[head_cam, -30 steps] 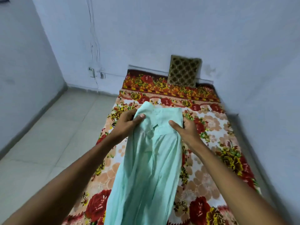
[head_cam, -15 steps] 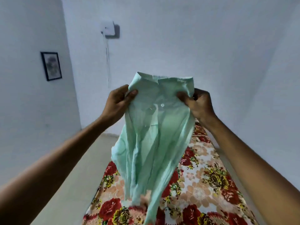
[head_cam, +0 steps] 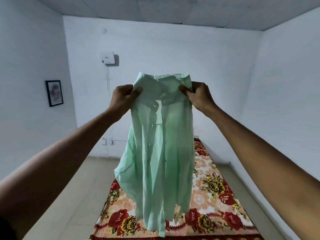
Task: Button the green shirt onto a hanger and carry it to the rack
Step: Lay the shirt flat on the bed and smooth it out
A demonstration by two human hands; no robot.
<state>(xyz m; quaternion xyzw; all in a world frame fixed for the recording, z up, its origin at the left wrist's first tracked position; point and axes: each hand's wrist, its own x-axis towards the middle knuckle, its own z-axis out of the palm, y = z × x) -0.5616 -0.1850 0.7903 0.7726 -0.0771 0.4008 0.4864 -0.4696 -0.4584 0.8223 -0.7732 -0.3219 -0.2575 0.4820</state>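
Held up above the floral mattress, the green shirt hangs limp, thin and light (almost see-through), pinched at its collar ends by the left hand and right hand, probably the surest hold.

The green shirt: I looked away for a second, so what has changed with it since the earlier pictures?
Both hands raised the green shirt from the flowered bed cover up in front of the wall; it now hangs free, front open, its hem above the bed. The view tilted up with it. Unchanged: the left hand and the right hand still grip the shoulders by the collar. No hanger shows.
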